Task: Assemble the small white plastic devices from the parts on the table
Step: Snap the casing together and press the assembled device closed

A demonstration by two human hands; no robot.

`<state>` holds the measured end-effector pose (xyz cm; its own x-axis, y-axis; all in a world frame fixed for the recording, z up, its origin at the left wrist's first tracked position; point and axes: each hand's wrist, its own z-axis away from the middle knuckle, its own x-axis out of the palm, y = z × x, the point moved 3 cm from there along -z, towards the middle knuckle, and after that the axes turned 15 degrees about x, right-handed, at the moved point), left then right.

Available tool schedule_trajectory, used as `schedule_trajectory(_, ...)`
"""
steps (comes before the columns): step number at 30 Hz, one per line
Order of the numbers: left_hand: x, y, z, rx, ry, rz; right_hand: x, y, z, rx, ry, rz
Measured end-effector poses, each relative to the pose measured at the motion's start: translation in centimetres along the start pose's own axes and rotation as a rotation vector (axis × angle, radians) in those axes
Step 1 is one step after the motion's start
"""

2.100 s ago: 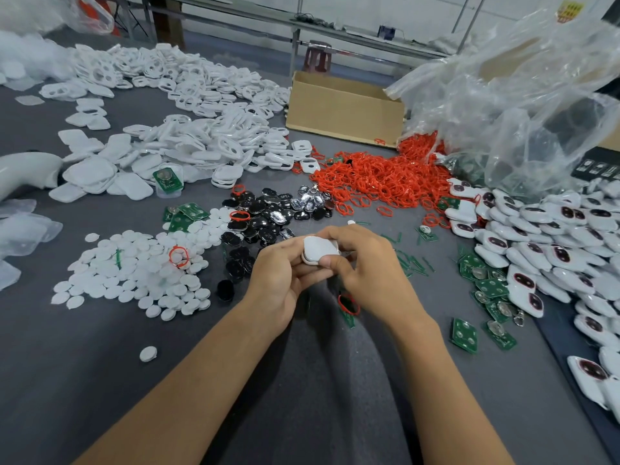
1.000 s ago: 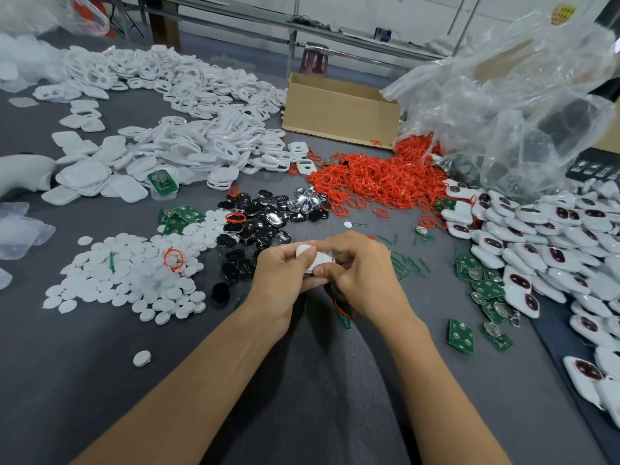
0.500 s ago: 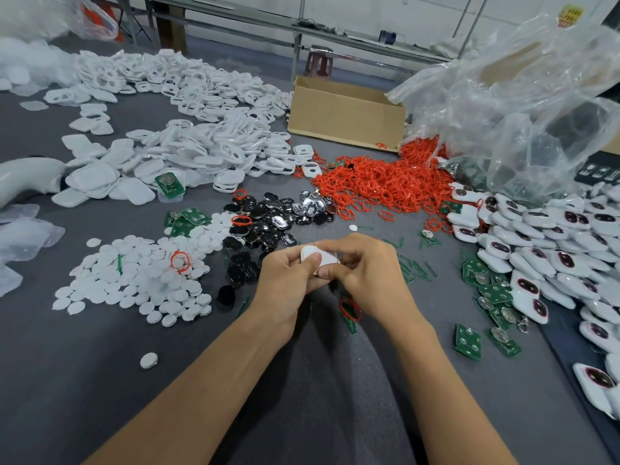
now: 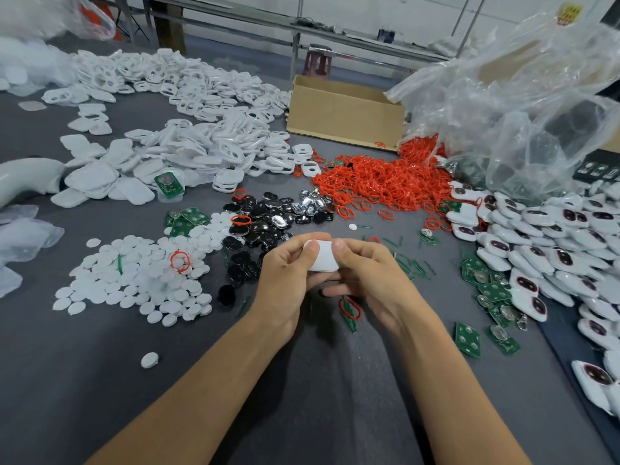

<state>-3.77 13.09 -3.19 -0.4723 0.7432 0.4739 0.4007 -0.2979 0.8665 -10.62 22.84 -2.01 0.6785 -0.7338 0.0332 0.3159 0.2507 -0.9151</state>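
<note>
Box (image 4: 345, 112): contents unseen | left grip (image 4: 285, 280), right grip (image 4: 375, 276): pinching device (image 4: 323, 258)

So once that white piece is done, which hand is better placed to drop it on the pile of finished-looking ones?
Probably the right hand: the pile of white devices with dark windows lies on its side. The left hand would have to reach across. Both hands grip the white piece now.

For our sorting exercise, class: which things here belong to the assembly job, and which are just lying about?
Job: white device gripped by left hand and right hand; red rings; green circuit boards; black ovals; white discs; white shells; finished devices.
Lying about: cardboard box; clear plastic bag; stool.
</note>
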Motion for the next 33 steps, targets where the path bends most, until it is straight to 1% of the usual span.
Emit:
schedule_trajectory(3, 0.1, 0.2, 0.2, 0.045, -0.042, -0.040, -0.3, 0.0, -0.1, -0.034, -0.050, -0.043)
schedule_trajectory(6, 0.3, 0.3, 0.3, 0.090, -0.066, -0.052, -0.5, 0.0, -0.3, -0.095, -0.010, -0.071)
schedule_trajectory(11, 0.4, 0.4, 0.4, 0.150, -0.058, -0.074, -0.2, -0.1, -0.2, -0.135, 0.052, -0.118)
schedule_trajectory(14, 0.5, 0.4, 0.4, 0.165, -0.045, -0.092, 0.1, -0.3, 0.0, -0.157, 0.146, -0.123)
schedule_trajectory(17, 0.3, 0.3, 0.3, 0.162, 0.001, -0.135, 0.6, 0.1, -0.1, -0.176, 0.249, -0.072)
schedule_trajectory(18, 0.1, 0.3, 0.2, 0.156, 0.024, -0.144, 0.8, 0.2, -0.1, -0.181, 0.241, -0.054)
schedule_trajectory(21, -0.4, 0.3, 0.0, 0.121, 0.102, -0.112, 1.7, 0.0, 0.1, -0.204, 0.100, 0.031)
schedule_trajectory(23, -0.5, 0.3, 0.0, 0.101, 0.121, -0.089, 1.9, -0.1, 0.2, -0.221, 0.061, 0.056)
schedule_trajectory(25, -0.5, 0.3, 0.0, 0.094, 0.110, -0.093, 1.7, -0.1, 0.2, -0.211, 0.074, 0.041)
schedule_trajectory(30, -0.2, 0.1, 0.2, 0.089, 0.088, -0.116, 1.1, 0.3, 0.0, -0.104, 0.126, -0.070)
schedule_trajectory(33, -0.3, 0.2, 0.2, 0.087, 0.106, -0.102, 1.3, 0.6, 0.0, -0.102, 0.176, -0.091)
